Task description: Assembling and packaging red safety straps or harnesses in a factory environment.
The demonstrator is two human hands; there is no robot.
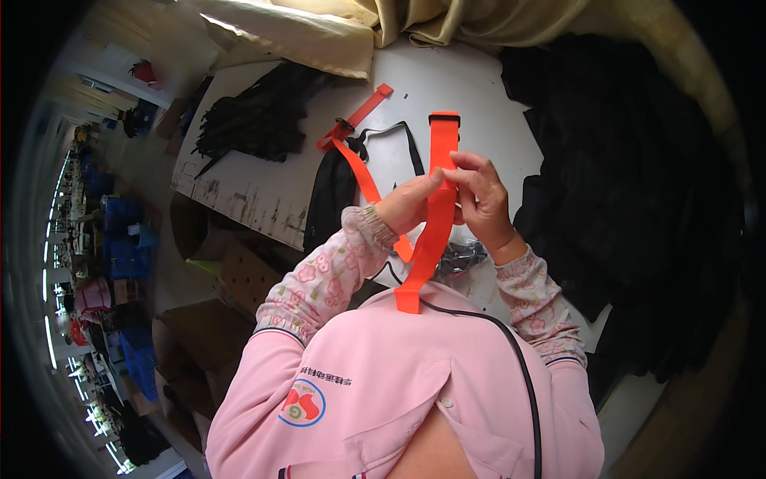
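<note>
A bright orange webbing strap [435, 227] runs from near my chest up between my hands. A black slider buckle [444, 120] sits near its far end, where the strap is folded over. My left hand [408, 201] is closed on the strap's left side, with the thumb pressed to its front. From the right, my right hand [483, 199] pinches the strap's edge a little below the buckle; some fingertips are hidden behind it. Left of my hands, another orange strap length [361, 169] with a black buckle [345, 126] lies across the table beside a black fabric piece [331, 191].
On the white table [479, 88], a pile of black strips [259, 112] lies at the far left. Large heaps of black fabric [630, 191] cover the right side. Beige cloth [479, 20] drapes the back. Cardboard boxes [199, 343] stand at lower left. A black cord [511, 335] crosses my shirt.
</note>
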